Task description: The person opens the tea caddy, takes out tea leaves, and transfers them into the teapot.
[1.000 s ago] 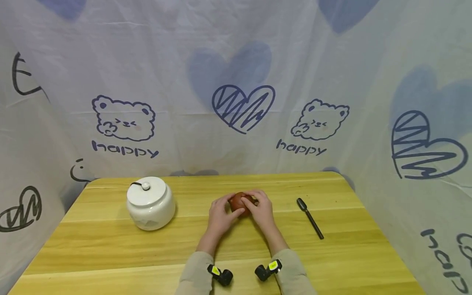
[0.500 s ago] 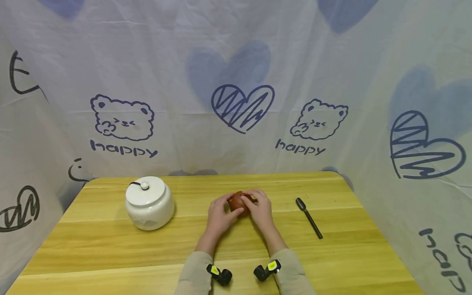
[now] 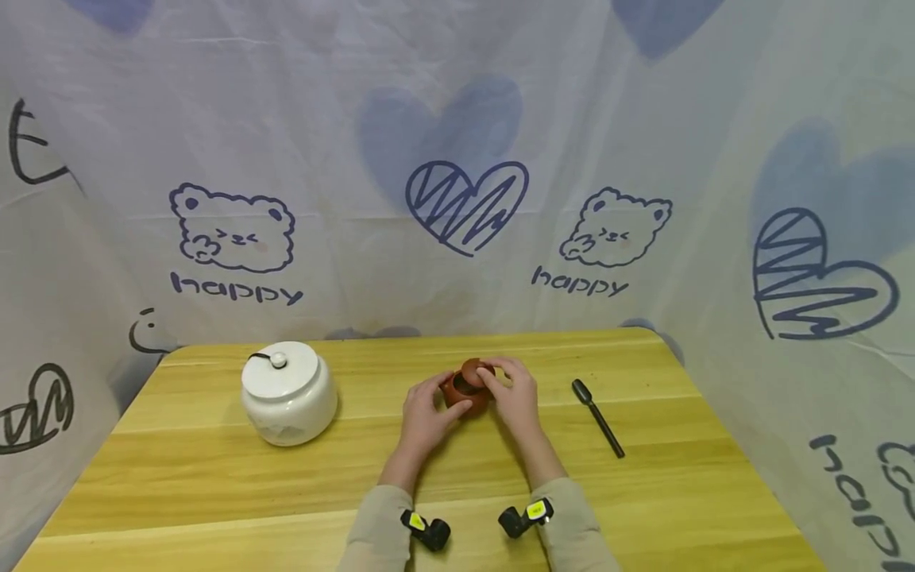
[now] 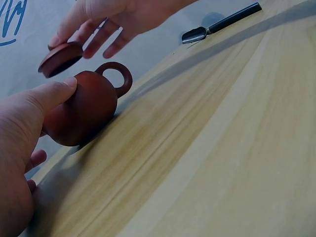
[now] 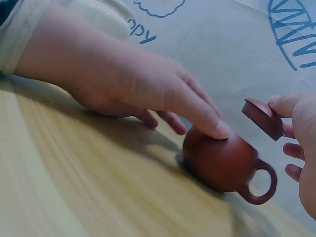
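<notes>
A small reddish-brown clay teapot (image 5: 219,160) stands on the wooden table, its loop handle toward the right. My left hand (image 3: 426,413) grips the pot's body, with the thumb (image 4: 64,89) lying along the near side by the rim. Pinched by its knob in my right hand (image 3: 516,395), the round teapot lid (image 4: 60,59) hangs tilted just above the pot. In the head view the dark mouth of the pot shows beside the lid (image 3: 475,372). The spout is hidden behind my left hand in the wrist views.
To the left on the table (image 3: 272,508) stands a white lidded jar (image 3: 289,397) with a round knob. A black tea scoop (image 3: 599,419) lies to the right of my right hand. A printed cloth (image 3: 343,262) hangs behind the table's far edge.
The lid has come up off the teapot in my right hand and tilted, baring the pot's mouth. My right hand has risen slightly to the right; my left hand keeps its hold.
</notes>
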The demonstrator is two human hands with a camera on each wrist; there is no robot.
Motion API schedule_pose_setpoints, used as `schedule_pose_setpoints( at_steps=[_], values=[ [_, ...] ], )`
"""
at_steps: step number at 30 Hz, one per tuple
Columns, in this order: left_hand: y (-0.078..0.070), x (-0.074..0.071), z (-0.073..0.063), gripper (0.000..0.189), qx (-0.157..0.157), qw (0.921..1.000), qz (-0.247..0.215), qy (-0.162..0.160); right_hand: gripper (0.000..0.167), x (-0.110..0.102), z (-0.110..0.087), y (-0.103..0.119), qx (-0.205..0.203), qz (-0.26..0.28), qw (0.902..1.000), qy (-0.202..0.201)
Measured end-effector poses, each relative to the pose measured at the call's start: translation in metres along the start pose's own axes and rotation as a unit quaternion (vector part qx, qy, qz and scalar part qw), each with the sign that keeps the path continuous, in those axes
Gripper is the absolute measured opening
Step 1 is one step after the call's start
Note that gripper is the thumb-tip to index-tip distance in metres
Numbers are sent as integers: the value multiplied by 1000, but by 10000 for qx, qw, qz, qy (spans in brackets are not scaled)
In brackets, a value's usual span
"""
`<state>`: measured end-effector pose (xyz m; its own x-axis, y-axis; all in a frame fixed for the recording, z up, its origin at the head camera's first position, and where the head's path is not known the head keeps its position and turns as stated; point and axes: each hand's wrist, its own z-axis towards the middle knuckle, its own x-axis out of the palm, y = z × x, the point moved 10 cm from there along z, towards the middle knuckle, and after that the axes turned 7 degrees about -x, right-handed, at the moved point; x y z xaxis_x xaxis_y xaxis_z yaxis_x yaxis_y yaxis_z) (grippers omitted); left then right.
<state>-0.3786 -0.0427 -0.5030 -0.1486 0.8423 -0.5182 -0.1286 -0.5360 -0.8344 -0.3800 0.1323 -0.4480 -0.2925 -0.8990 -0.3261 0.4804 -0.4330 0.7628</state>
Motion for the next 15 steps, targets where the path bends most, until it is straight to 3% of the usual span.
schedule_pose_setpoints(
  at_steps=[15],
  values=[
    [-1, -1, -1, 60, -110, 9998, -145, 69, 24, -41, 8, -6, 336, -81, 9989, -327]
  ],
)
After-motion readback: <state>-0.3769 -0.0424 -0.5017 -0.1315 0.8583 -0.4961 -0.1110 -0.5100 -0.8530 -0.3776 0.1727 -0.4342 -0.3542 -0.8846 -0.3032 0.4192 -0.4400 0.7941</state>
